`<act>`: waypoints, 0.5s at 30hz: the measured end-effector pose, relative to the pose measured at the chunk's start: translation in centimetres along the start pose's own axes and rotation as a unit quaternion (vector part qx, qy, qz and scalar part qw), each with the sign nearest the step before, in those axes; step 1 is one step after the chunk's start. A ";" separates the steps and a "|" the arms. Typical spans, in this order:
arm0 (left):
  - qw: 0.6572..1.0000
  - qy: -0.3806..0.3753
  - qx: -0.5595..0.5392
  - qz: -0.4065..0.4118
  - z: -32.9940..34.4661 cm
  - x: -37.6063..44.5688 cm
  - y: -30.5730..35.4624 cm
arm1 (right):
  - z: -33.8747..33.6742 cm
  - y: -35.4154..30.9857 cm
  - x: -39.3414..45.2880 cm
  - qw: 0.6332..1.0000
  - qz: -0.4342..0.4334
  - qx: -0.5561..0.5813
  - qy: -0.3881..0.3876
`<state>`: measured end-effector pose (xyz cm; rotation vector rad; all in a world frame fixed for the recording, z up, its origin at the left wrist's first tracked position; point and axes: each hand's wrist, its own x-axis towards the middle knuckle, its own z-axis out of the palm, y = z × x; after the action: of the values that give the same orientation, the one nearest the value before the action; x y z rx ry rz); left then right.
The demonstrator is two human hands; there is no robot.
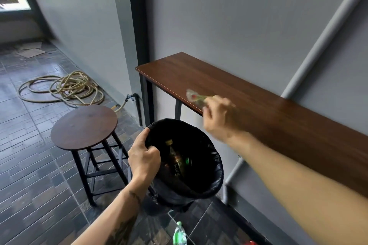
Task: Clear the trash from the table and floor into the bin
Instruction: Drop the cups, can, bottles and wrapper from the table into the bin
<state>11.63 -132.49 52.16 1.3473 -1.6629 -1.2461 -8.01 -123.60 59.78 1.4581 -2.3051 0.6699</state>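
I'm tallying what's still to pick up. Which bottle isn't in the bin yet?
The clear bottle with the green label, standing on the floor tiles below the bin. The dark tea bottle already lies inside the black liner.

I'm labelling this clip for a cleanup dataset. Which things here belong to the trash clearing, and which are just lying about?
Job: bin in the left hand's grip; wrapper in the right hand; tea bottle inside the bin; green-label bottle on the floor; table.

Lying about: stool; coiled hose; cardboard.
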 end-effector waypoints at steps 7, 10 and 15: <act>1.000 0.002 -0.003 0.013 -0.6 -0.4 0.0 | 6.3 -6.1 -9.0 0.920 0.010 0.071 -0.386; 1.000 -0.002 -0.016 0.018 -1.2 -0.7 0.0 | 6.5 -4.9 -9.4 0.862 0.104 0.161 -0.470; 1.000 -0.015 -0.019 0.009 -1.8 -1.0 -0.4 | 4.9 -1.4 -8.1 0.900 0.132 0.139 -0.391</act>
<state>13.61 -132.01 52.46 1.2948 -1.6607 -1.2860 -3.50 -120.69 51.82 1.7958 -3.1719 0.5576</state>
